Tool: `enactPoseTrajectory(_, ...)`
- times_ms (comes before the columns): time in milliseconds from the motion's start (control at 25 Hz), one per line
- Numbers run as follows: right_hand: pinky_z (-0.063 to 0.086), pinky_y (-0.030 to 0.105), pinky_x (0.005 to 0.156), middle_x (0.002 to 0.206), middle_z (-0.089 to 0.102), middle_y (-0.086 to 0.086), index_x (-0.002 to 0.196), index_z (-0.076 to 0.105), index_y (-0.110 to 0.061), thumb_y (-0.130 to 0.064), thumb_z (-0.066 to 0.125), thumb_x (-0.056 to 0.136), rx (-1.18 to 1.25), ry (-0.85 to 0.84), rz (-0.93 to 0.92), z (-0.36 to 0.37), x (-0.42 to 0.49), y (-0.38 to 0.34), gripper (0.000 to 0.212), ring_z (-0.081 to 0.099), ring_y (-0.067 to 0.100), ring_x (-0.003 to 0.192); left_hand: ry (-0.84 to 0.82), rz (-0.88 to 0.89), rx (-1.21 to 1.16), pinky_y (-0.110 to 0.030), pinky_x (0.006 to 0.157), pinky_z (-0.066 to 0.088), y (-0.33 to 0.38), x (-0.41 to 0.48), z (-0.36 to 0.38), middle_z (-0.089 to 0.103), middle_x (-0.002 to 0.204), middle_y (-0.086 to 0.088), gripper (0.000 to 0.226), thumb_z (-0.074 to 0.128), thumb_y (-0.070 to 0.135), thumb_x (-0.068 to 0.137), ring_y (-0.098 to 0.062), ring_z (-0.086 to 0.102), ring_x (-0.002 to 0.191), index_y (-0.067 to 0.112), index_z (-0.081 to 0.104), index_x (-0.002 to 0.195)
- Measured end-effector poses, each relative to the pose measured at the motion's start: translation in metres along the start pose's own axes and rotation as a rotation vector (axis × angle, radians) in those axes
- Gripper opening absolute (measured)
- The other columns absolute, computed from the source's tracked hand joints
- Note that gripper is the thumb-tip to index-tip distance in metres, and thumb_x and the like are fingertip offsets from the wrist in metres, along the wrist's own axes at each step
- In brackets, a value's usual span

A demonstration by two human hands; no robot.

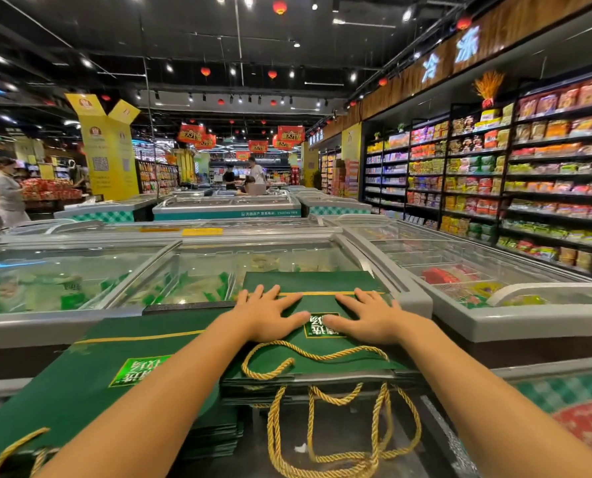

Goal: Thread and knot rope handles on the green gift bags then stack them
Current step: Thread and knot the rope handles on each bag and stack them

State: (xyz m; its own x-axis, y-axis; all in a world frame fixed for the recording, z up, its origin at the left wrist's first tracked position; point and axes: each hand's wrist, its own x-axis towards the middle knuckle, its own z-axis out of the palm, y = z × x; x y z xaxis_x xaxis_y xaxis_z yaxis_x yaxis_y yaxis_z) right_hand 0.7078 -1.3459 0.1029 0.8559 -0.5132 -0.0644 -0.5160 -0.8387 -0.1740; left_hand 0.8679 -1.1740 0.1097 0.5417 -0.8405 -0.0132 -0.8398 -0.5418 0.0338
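Gold rope handles [343,439] hang down from the near edge of a pile of green bags [322,382]. Another green bag [91,370] lies just left of the pile. The left hand [267,313] and right hand [370,315] press flat on the top bag [308,282], fingers spread out. Behind are glass freezers [184,270]. Far right are food shelves [529,174].

Both hands, the left hand [266,313] and right hand [370,317], are pressing flat on the top green gift bag [317,286]. Gold rope handles [343,439] are dangling from the stack [308,382].
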Motion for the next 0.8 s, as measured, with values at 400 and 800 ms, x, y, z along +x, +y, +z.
enactPoseTrajectory(400,-0.006,0.057,0.124,0.171,-0.008,-0.001,0.159,0.000,-0.049,-0.097,0.016,0.074,-0.013,0.044,0.019,0.030,0.004,0.002,0.099,-0.012,0.024,0.157,0.024,-0.011,0.030,-0.055,0.122,-0.008,-0.003,0.004,0.028,-0.006,0.168,-0.002,0.072,0.011,0.082,0.089,-0.031,-0.008,0.154,0.052,0.000,0.155)
enactPoseTrajectory(800,0.052,0.046,0.097,0.131,0.064,0.006,0.130,0.060,-0.018,-0.059,0.046,0.100,-0.070,0.330,-0.198,-0.026,-0.032,-0.068,0.052,0.059,0.028,0.119,0.299,0.059,-0.189,-0.039,0.101,0.048,-0.052,-0.075,-0.028,0.064,0.131,0.001,0.042,0.047,0.048,0.101,-0.019,0.059,0.118,0.023,0.063,0.130)
